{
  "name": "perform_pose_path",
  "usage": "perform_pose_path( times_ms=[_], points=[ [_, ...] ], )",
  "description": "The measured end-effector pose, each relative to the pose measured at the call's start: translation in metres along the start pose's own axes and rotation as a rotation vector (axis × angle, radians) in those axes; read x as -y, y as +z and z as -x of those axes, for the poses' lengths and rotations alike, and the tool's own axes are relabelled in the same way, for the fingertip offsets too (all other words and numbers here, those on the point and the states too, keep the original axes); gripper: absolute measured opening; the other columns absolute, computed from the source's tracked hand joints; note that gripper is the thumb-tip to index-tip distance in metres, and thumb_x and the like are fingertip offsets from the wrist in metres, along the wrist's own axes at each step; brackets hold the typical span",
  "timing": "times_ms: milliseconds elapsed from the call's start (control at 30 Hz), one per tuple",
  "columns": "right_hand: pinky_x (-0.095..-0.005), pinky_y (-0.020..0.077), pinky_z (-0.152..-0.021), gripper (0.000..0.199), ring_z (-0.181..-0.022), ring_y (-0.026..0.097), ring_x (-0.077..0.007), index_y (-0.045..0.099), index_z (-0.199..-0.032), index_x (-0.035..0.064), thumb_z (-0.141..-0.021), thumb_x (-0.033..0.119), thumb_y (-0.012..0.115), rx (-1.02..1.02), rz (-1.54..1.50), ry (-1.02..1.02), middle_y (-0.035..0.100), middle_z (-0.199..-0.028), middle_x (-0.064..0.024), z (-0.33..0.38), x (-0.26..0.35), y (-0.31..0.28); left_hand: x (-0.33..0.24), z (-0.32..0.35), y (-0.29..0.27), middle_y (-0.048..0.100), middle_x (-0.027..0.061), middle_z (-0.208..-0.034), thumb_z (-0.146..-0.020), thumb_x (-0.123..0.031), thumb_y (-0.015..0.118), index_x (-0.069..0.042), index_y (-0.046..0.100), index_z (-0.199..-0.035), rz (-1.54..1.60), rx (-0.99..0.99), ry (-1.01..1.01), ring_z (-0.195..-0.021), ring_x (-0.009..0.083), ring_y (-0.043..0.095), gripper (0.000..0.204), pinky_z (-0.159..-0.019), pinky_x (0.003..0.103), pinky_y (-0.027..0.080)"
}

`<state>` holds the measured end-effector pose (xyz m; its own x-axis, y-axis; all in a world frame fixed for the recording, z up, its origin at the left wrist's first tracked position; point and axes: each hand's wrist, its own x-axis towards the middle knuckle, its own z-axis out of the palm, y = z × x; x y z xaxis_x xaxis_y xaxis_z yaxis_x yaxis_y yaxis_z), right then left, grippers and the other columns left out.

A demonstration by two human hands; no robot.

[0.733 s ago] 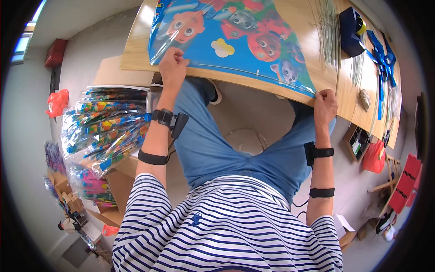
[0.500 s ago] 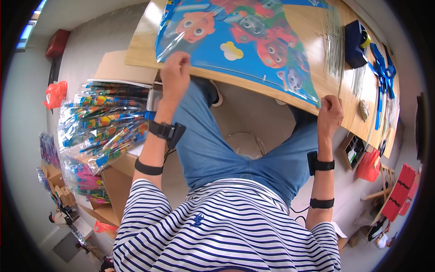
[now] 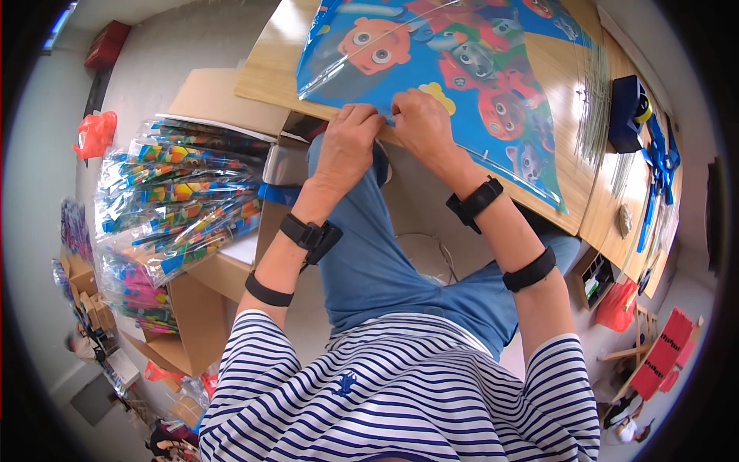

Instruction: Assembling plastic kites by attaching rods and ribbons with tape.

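Stripes of my shirt (image 3: 400, 393) fill the near edge, then my jeans (image 3: 385, 262). Two black bands sit on each forearm, four in all. Both my hands meet at the near edge of the bench (image 3: 269, 73). My left hand (image 3: 346, 146) has its fingers curled down over the lower edge of the kite (image 3: 454, 69), pinching the film there. My right hand (image 3: 423, 127) lies just beside it, touching it, fingertips pressed on the same edge; its grip is closed on the film too.

One kite lies on the bench, blue with cartoon animals, its clear wrap glinting, its lower edge overhanging the bench toward my lap. It covers most of the board; bare wood shows at the left and in a strip on the right.

To my left stands an open carton (image 3: 208, 300) with one big heap of wrapped kites (image 3: 177, 208) on it, near my left elbow but apart from it. Farther left lies one red bag (image 3: 96, 131) on the floor.

Far right on the bench: one bundle of thin rods (image 3: 593, 100), one dark blue box (image 3: 627, 112), one pair of blue scissors (image 3: 662, 158).
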<state>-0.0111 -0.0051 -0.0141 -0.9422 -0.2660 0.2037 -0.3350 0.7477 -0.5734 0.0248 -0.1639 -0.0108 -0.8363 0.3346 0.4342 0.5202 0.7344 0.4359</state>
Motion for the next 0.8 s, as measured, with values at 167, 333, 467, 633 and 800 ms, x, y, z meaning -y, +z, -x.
perform_pose_path(
  times_ms=[167,333,467,633,800],
  points=[
    [-0.0459,0.0483,-0.069,0.004,-0.081,0.061,-0.0371,0.063,-0.078,0.0026,-0.076,0.003,0.059,0.035,0.069,-0.031,0.061,-0.083,-0.0164,0.002,0.001,0.0,0.002,0.001,0.001,0.06,0.0064,-0.096,-0.075,0.002,0.058,-0.005,0.065,-0.093,0.002,0.01,-0.009,-0.096,0.028,0.058,0.021,-0.084,0.04,0.046],
    [-0.0448,0.0519,-0.064,0.007,-0.078,0.064,-0.0366,0.062,-0.079,0.0018,-0.072,0.002,0.063,0.021,0.122,-0.102,0.061,-0.084,-0.0172,0.013,-0.013,-0.012,0.0,-0.001,-0.001,0.059,0.006,-0.097,-0.075,0.002,0.058,-0.006,0.065,-0.093,-0.037,0.048,-0.023,-0.097,0.0275,0.058,0.021,-0.083,0.039,0.046],
    [-0.0466,0.0465,-0.068,0.005,-0.079,0.06,-0.0386,0.062,-0.078,0.0013,-0.077,0.001,0.057,0.067,0.088,-0.026,0.059,-0.083,-0.0164,0.026,-0.029,-0.024,0.0,-0.002,-0.002,0.061,0.0098,-0.096,-0.076,0.004,0.063,-0.002,0.066,-0.093,-0.017,0.059,-0.018,-0.095,0.0311,0.059,0.018,-0.084,0.041,0.047],
    [-0.0466,0.0497,-0.065,0.005,-0.077,0.061,-0.0386,0.06,-0.075,0.0015,-0.072,-0.001,0.058,0.058,0.123,-0.035,0.06,-0.086,-0.0164,0.047,-0.049,-0.045,-0.002,-0.002,-0.003,0.061,0.0108,-0.097,-0.076,0.003,0.063,-0.001,0.066,-0.095,-0.016,0.066,-0.013,-0.095,0.0322,0.058,0.02,-0.085,0.042,0.047],
    [-0.0445,0.0473,-0.068,0.004,-0.078,0.06,-0.0374,0.064,-0.078,0.0013,-0.077,0.001,0.06,0.023,0.096,0.029,0.061,-0.081,-0.0156,0.066,-0.066,-0.067,-0.001,-0.003,-0.002,0.06,0.006,-0.098,-0.077,0.003,0.058,-0.005,0.066,-0.094,-0.048,0.085,0.006,-0.098,0.0286,0.058,0.021,-0.084,0.04,0.046]
  ],
)
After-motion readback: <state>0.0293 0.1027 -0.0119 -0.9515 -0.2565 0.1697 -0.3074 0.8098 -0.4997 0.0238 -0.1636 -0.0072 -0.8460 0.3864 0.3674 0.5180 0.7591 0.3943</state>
